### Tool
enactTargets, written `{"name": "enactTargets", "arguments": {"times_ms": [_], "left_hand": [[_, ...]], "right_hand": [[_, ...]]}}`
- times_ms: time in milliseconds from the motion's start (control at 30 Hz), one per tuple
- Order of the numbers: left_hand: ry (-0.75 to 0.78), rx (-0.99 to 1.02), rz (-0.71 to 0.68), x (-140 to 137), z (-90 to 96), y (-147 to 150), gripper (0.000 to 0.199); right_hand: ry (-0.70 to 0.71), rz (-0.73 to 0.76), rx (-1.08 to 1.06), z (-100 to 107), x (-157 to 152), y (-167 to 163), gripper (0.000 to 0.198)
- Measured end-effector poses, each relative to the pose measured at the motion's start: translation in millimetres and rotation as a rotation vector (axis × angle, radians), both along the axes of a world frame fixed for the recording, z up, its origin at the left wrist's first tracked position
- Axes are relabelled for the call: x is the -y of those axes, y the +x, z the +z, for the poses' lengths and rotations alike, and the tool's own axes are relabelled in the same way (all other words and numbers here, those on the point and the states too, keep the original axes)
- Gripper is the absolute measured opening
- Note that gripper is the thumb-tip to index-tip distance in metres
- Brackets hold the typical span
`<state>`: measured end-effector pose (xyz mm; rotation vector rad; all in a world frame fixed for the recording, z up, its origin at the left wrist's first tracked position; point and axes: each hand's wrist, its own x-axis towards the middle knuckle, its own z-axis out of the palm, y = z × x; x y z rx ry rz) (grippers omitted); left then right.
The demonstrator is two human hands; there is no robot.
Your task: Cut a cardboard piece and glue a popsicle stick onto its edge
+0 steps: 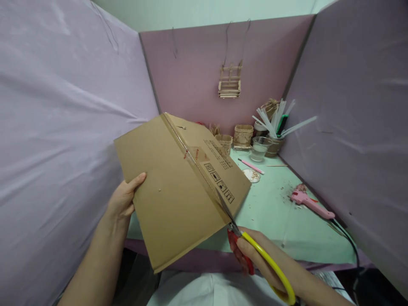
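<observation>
A large brown piece of cardboard (172,191), with a taped fold and printed symbols, is tilted in front of me. My left hand (129,193) grips its left edge, the thumb on the near face and the other fingers mostly behind. In my right hand (251,246) is a pair of scissors (267,259) with one yellow and one red handle. Its blades are at the lower right edge of the cardboard, one of them lying over the face near the taped fold. The other blade is mostly hidden.
A pink glue gun (312,206) lies at the right, its cord running off the table. Toward the back are a clear cup (259,148), a pot of white sticks (274,144), woven baskets (243,136) and a pink pen (251,165). A small wooden rack (229,87) hangs behind.
</observation>
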<state>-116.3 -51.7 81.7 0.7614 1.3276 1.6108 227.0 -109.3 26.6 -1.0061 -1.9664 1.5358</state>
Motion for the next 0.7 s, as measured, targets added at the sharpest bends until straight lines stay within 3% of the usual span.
{"name": "enactTargets", "arguments": {"times_ms": [467,700], "left_hand": [[-0.030,0.086,-0.039,-5,-2.3,8,0.033],[0.002,0.135,0.029,1,2.7,3,0.037]], "right_hand": [[-0.023,-0.223,0.044,-1,12,-11,0.059],[-0.038,-0.109,0.021,-2,4,-9,0.062]]}}
